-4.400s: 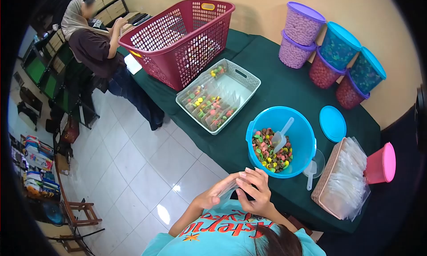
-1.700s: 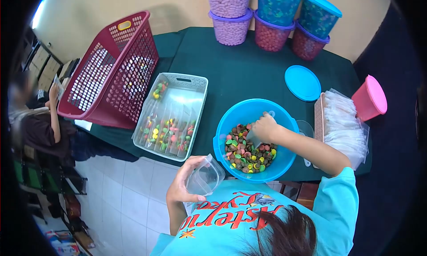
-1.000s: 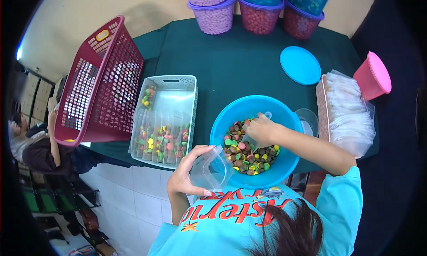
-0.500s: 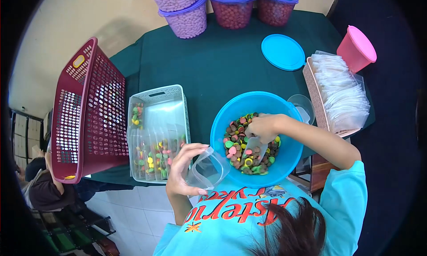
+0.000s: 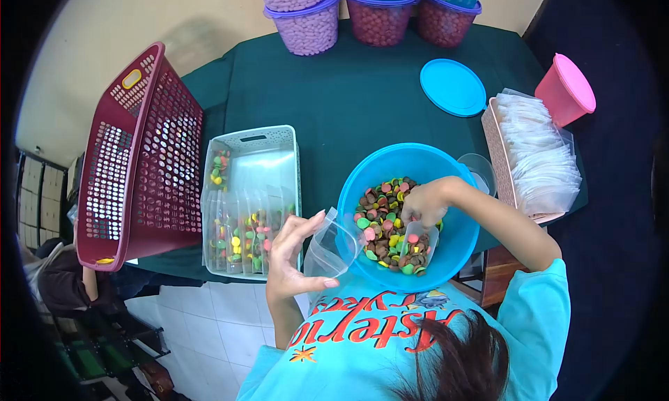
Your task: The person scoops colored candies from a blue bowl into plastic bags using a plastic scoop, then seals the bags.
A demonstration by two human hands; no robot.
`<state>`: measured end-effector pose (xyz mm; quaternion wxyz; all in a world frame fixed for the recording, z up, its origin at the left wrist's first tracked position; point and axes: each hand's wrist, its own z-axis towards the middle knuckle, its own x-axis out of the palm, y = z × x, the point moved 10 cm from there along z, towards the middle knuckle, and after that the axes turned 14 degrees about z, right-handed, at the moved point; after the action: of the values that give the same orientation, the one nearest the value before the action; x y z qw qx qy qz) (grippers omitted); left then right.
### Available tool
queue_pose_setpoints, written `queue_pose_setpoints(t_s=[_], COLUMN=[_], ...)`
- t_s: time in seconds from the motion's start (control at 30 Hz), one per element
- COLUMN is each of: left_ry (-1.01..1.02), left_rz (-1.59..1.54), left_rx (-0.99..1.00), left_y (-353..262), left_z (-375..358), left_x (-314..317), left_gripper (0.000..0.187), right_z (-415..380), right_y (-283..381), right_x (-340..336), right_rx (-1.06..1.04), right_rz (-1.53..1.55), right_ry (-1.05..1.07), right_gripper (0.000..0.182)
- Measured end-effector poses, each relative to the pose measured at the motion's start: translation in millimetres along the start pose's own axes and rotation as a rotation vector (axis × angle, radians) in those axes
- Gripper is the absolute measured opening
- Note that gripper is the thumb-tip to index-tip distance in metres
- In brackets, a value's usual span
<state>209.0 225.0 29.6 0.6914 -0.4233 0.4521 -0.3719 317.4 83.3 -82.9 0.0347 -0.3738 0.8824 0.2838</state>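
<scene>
My left hand (image 5: 293,256) is closed on the side of a clear plastic pouch (image 5: 326,253), whose mouth gapes beside the rim of a blue tub (image 5: 456,265). Inside the tub lie many small round pieces (image 5: 382,223) in brown, green, yellow and pink, probably candy or biscuits. My right hand (image 5: 426,200) reaches into the tub and grips a translucent scoop (image 5: 421,229). Several pieces rest in the scoop's bowl. To the left, a white basket (image 5: 263,157) holds several upright clear pouches filled with the same pieces (image 5: 244,237).
A tall maroon basket (image 5: 164,164) stands at left. At right are a box of white pouches (image 5: 536,153), a pink container (image 5: 561,94) and a blue lid (image 5: 453,87). Purple-lidded tubs (image 5: 380,21) line the back. Another person (image 5: 66,279) sits at far left.
The scoop in my right hand has turned and now carries several pieces. My left hand holds the pouch with its fingers more stretched. The whole view has shifted slightly.
</scene>
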Motion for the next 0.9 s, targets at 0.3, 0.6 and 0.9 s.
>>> queue_pose_setpoints(t_s=[0.3,0.6,0.9], left_ry=[-0.121,-0.206,-0.236], left_rz=[0.103,0.194,0.395], left_rx=[0.044,-0.012,-0.001], left_y=[-16.6,-27.6,-46.6], left_z=[-10.8,-21.2,-11.9], left_x=[4.8,17.2,26.6], left_gripper=[0.077,0.072,0.079], right_z=[-5.7,-56.3,-132.6], right_y=[13.8,45.1,60.9], right_x=[-2.0,-45.4,-102.1], right_rx=[-0.160,-0.512,-0.466], right_rz=[0.109,0.340,0.161], right_ry=[0.065,-0.162,-0.640], right_gripper=[0.036,0.029,0.023])
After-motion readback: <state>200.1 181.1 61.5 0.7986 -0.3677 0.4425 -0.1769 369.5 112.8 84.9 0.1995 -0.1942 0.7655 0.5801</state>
